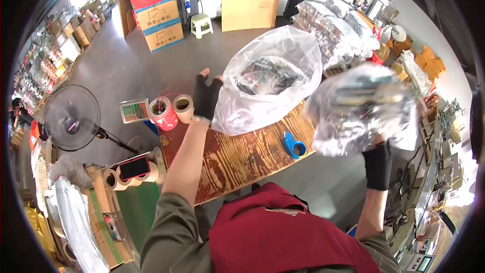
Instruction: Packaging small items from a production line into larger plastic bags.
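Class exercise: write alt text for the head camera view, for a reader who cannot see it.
A person at a wooden table lifts a shiny plastic-wrapped bundle with the right hand, while the left hand holds the rim of a large clear plastic bag. Tape rolls and a blue tape dispenser lie nearby.

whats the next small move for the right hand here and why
Probably swing the bundle left and lower it into the big clear bag. The right hand holds it raised beside the table, and the left hand is at the bag's open rim.
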A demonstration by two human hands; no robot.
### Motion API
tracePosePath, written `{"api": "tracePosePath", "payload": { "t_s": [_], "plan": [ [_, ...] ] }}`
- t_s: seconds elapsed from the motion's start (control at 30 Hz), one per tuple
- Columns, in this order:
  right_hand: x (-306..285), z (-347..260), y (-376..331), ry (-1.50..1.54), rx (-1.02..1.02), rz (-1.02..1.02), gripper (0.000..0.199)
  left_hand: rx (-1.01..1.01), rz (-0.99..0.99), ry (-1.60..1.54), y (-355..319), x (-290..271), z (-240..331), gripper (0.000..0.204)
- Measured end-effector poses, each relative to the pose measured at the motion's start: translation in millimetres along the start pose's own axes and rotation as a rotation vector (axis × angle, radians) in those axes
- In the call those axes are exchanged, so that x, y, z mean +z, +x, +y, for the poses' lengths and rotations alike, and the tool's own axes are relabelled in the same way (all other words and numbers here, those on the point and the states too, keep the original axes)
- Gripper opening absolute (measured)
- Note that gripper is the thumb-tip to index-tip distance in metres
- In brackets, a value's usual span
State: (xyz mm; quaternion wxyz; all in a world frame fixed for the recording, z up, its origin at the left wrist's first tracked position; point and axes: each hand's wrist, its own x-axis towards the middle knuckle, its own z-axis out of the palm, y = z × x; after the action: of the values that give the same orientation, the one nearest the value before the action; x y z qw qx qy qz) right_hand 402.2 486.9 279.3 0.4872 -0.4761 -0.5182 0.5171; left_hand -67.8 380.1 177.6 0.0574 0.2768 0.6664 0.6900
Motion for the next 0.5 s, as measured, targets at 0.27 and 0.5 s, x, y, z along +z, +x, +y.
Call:
{"api": "tracePosePath", "payload": {
  "t_s": [0.27, 0.5],
  "plan": [
    [121.2, -61.5, 86.4, -0.412, -0.71, -0.185, 0.029, -0.584, -0.622, -0.623, 74.5, 41.5, -0.6, 0.027],
    [206.6, 25.0, 164.5, -0.355, -0.009, -0.954, 0.029, -0.337, -0.36, -0.581, 57.2, 46.1, 3.2, 0.022]
  ]
}}
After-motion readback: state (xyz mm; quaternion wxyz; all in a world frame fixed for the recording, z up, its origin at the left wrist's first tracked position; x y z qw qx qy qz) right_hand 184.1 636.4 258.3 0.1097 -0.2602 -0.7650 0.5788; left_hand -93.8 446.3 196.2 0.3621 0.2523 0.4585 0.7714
